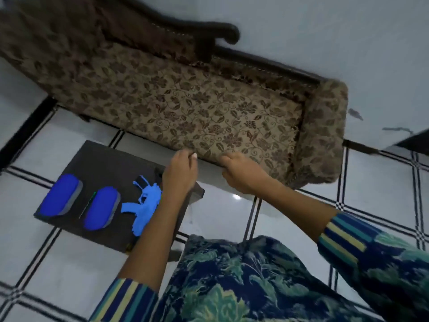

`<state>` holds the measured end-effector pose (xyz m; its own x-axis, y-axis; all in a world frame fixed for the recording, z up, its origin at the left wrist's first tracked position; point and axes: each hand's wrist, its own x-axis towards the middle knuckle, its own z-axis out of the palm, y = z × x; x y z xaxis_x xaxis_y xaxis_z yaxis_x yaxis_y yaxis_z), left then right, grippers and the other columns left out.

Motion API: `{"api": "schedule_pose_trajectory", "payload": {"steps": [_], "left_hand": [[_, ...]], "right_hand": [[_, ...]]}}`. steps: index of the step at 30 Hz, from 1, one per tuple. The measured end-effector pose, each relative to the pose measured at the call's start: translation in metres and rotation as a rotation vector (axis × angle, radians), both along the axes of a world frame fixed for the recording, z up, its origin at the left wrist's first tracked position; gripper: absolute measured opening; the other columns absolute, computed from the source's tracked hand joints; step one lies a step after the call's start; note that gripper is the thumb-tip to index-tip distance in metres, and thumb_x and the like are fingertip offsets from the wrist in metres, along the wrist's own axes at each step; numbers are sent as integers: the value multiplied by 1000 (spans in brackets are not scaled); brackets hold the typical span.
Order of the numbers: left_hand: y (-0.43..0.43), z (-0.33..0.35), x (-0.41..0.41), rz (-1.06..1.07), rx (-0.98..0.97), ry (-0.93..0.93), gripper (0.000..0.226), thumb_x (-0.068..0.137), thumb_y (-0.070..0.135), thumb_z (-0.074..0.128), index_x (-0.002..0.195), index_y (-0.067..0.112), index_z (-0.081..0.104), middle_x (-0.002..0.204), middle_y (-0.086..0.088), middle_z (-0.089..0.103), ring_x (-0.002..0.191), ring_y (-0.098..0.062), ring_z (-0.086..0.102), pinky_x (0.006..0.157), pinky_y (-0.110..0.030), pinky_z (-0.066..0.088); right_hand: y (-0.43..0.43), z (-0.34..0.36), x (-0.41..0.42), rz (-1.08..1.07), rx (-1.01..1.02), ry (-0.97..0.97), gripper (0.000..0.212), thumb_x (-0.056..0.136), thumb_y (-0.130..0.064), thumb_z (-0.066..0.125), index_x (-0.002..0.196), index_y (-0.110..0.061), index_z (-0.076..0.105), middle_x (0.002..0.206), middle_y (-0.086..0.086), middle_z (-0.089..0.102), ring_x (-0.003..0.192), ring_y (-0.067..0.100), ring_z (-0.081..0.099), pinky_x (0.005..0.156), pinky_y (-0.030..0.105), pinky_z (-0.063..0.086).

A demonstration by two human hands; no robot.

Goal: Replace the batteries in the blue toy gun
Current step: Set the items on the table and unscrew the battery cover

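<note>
Head view. A small dark surface [104, 163] stood on a white tiled floor [290, 217] with black grid lines, in the lower left of the frame. The blue toy gun [144, 205] lay flat on the right part of this surface, with a dark part at its upper end; its lower end passed under the left forearm. To the left of the gun lay a blue oval object [101, 208], then a thin dark rod with a green tip [87, 205], then a second blue oval object [61, 195] near the surface's left edge; none of these touched another.

The left hand [180, 173] hovered over the upper right corner of the surface, just right of the gun and apart from it, with fingers curled inward. The right hand [243, 175] was held at frame centre, at the front edge of a floral brown sofa [209, 108], its back to the camera and its fingers curled. Motion blur and the angle hid both palms, so it could not be told whether either hand was grasping anything.

Striped sleeves [343, 238] and a dark floral garment [232, 275] filled the bottom of the frame. A white wall [325, 31] occupied the upper right.
</note>
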<state>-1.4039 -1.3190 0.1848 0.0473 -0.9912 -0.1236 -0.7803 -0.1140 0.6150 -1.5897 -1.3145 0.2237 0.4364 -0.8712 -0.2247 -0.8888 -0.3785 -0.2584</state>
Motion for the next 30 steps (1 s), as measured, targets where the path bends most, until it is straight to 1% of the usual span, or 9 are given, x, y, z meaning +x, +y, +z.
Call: {"api": "schedule_pose_trajectory", "payload": {"steps": [3,7,11,14,17,20,25,28,30], "left_hand": [[-32,-1,-1,139,-13,-1,32,101,33,39,109,8,58,109,-13,59,99,-31,56,78,-40,45],[-64,-4,9,381,-37,-26,30,99,28,45,105,3,60,103,-19,62,96,-36,57,79,-45,47],[-80,4,23,655,-33,-94,29,98,25,47,114,4,59,112,-19,61,103,-37,58,85,-43,45],[-79,13,31,815,-24,-101,33,97,30,44,115,6,59,112,-18,62,103,-37,59,86,-45,49],[-68,22,41,985,-19,-121,36,96,32,42,115,6,59,110,-18,63,101,-38,59,84,-46,50],[-51,26,52,1153,-10,-121,32,98,27,47,119,5,58,115,-19,62,106,-37,57,87,-45,48],[-19,28,67,1307,-36,-115,34,99,28,46,122,6,57,118,-17,61,106,-35,58,86,-44,49],[1,24,81,1392,-36,-105,35,99,27,46,123,4,56,118,-19,61,107,-37,57,88,-44,48],[9,21,89,1445,-40,-91,34,99,26,47,121,3,57,115,-19,62,103,-36,58,86,-43,47]], "right_hand": [[-61,2,10,110,-16,-49,22,98,-16,45,106,1,57,107,20,58,101,36,53,84,40,40],[-147,-12,46,356,14,-83,21,95,-17,47,99,1,59,102,21,60,96,37,56,84,43,47],[-202,-9,90,618,82,-121,21,95,-13,48,99,5,58,99,26,59,93,41,56,83,46,45],[-224,3,119,777,106,-184,25,98,-11,49,110,9,57,110,29,59,101,42,55,85,44,43],[-229,6,156,939,110,-234,35,98,-16,50,127,3,56,126,24,59,117,40,53,99,43,45],[-216,7,191,1073,113,-248,39,99,-17,50,134,0,54,135,21,56,125,38,49,107,39,39],[-183,7,230,1231,120,-248,39,99,-16,50,133,1,53,136,21,55,126,35,48,108,35,34],[-166,5,254,1312,136,-242,40,99,-17,49,135,0,52,137,20,54,128,34,47,108,37,37],[-160,4,269,1343,152,-223,40,100,-18,47,135,-1,52,138,19,53,128,34,46,109,38,36]]}}
